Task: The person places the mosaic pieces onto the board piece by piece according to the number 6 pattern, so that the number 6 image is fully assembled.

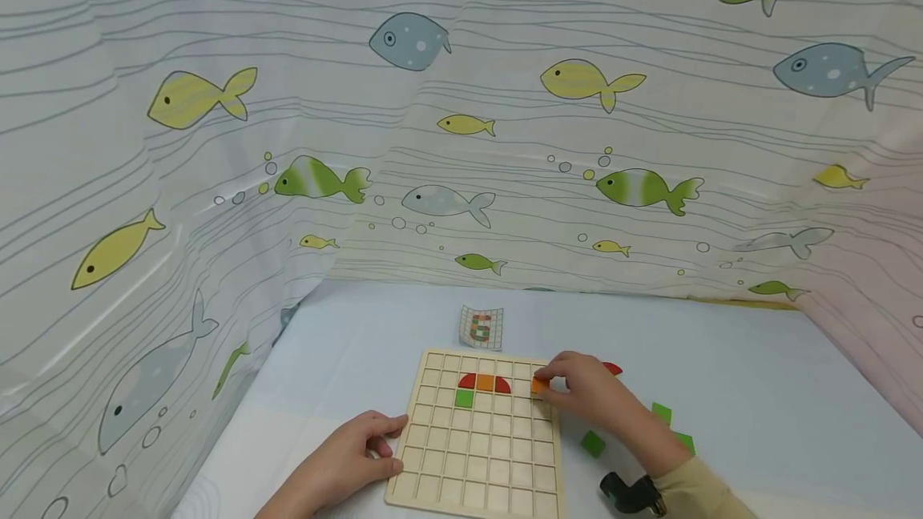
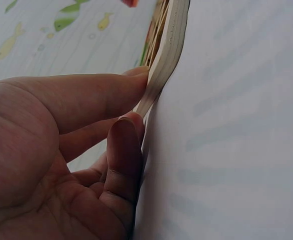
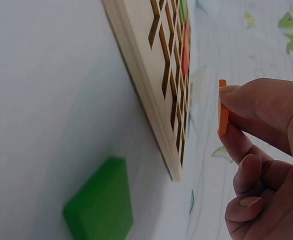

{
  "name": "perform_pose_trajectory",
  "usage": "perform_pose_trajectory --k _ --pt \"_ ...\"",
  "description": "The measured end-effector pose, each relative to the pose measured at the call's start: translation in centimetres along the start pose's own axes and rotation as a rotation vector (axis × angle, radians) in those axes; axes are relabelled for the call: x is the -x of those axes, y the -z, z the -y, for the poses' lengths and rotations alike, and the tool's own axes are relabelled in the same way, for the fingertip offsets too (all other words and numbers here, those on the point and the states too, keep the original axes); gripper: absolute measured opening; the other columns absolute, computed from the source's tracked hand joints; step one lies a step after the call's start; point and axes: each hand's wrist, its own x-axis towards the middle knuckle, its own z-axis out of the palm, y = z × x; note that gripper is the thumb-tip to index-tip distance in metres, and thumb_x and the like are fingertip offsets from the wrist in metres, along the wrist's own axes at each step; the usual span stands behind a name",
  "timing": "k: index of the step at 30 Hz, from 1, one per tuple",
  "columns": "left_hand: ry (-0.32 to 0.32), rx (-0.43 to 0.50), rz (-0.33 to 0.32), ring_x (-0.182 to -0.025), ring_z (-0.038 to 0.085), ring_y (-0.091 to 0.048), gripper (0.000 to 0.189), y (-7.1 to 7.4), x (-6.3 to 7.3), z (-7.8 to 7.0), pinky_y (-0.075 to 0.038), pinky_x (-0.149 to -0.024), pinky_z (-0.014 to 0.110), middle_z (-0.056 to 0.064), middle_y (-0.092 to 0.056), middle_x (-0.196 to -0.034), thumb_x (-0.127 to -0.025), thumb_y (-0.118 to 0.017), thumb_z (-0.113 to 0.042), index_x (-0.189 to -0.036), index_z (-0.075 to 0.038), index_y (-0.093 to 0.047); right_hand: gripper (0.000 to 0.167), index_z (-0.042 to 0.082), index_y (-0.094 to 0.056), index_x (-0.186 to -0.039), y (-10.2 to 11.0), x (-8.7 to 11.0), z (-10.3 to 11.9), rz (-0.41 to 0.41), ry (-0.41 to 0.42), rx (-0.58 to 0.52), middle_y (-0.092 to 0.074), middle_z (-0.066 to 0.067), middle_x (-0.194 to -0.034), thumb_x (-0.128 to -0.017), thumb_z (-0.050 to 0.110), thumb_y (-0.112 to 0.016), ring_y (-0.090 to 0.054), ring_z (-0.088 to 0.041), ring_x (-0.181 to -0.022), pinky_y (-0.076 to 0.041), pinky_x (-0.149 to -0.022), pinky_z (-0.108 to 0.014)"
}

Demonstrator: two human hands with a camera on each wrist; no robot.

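A wooden grid board (image 1: 476, 447) lies flat on the light table. My left hand (image 1: 353, 452) holds its left edge with thumb and fingertips; close up, the fingertips (image 2: 124, 132) meet the board's rim. The right hand (image 1: 591, 392) pinches an orange square tile (image 3: 223, 107) between thumb and finger, over the board's upper right part. Set in the grid's upper rows are an orange square (image 1: 485, 383) with a red quarter-circle (image 1: 467, 380) on its left and another red quarter-circle (image 1: 502, 384) on its right. A green square (image 1: 464, 398) sits below the left red one.
Behind the board lies a small card (image 1: 481, 328) printed with a coloured grid pattern. To the right are several loose green squares (image 1: 594, 444) and a red piece (image 1: 612, 368) partly hidden by my right hand. A black object (image 1: 626, 493) is at my right wrist. Fish-patterned sheeting (image 1: 505, 183) encloses the table.
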Motion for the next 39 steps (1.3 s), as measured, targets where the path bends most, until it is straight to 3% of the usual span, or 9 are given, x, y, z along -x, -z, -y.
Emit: perform_pose_trajectory --k 21,31,39 --pt "-0.014 -0.035 -0.005 -0.08 0.009 -0.055 0.063 0.1 -0.2 0.0 -0.044 -0.064 0.025 -0.002 -0.058 -0.106 -0.08 -0.083 -0.025 -0.135 -0.003 -0.061 0.018 0.012 -0.078 -0.106 -2.8 -2.2 4.1 0.068 0.18 0.009 -0.066 0.006 -0.097 -0.09 0.018 -0.075 -0.061 -0.013 -0.09 -0.051 -0.077 -0.03" --pt "0.002 -0.024 -0.008 -0.08 0.009 -0.055 0.064 0.1 0.0 0.1 -0.044 -0.064 0.025 -0.001 -0.058 -0.107 -0.079 -0.084 -0.025 -0.135 -0.004 -0.061 0.017 0.014 -0.079 -0.102 -4.9 -3.1 6.6 0.088 0.253 0.064 -0.065 0.009 -0.092 -0.088 0.023 -0.076 -0.056 -0.006 -0.085 -0.048 -0.076 -0.024" --pt "0.003 -0.032 -0.007 -0.08 0.009 -0.055 0.063 0.0 0.0 0.0 -0.044 -0.065 0.025 -0.002 -0.058 -0.107 -0.08 -0.083 -0.025 -0.135 -0.004 -0.061 0.009 0.018 -0.079 -0.097 -5.9 -3.3 7.3 0.104 0.308 0.093 -0.063 0.015 -0.087 -0.089 0.02 -0.075 -0.053 -0.002 -0.08 -0.045 -0.071 -0.019"
